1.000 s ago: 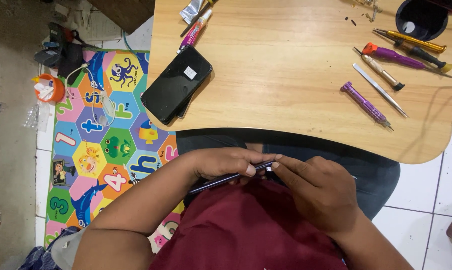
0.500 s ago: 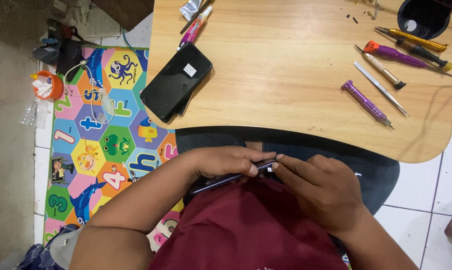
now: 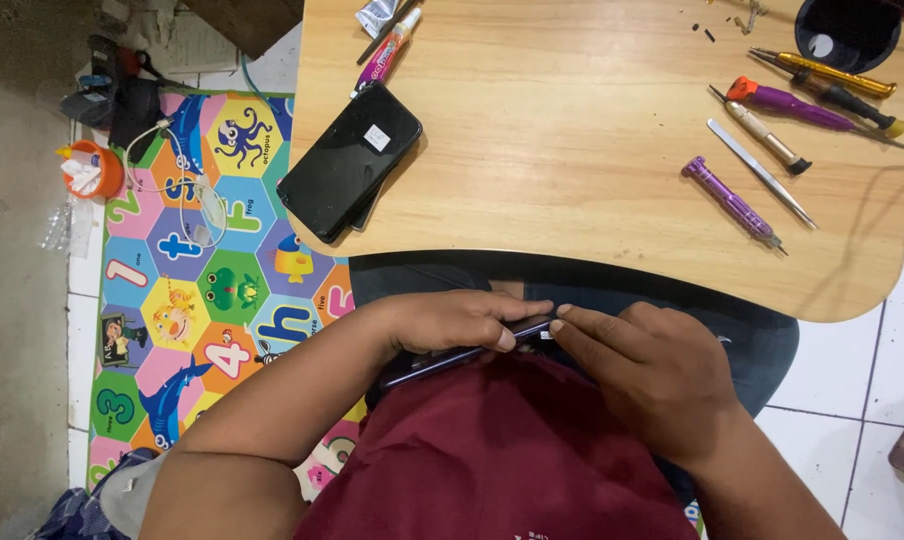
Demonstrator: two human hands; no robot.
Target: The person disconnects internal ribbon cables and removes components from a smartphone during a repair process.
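Over my lap, below the table's front edge, my left hand (image 3: 462, 320) grips a thin dark phone (image 3: 442, 361) seen edge-on. My right hand (image 3: 652, 375) meets it from the right, fingertips pressed on the phone's right end. What the right fingers pinch is too small to tell. A second black phone (image 3: 347, 163) lies flat at the left edge of the wooden table (image 3: 572, 150), partly hanging over it.
Screwdrivers lie at the table's right: a purple one (image 3: 734, 204), a thin metal tool (image 3: 762, 173), several more near a black cup (image 3: 847, 32). A pink glue tube (image 3: 384, 55) sits top left. A colourful play mat (image 3: 187, 270) covers the floor on the left.
The hands stay together on the phone over my lap; only small finger shifts show. Nothing on the table has moved.
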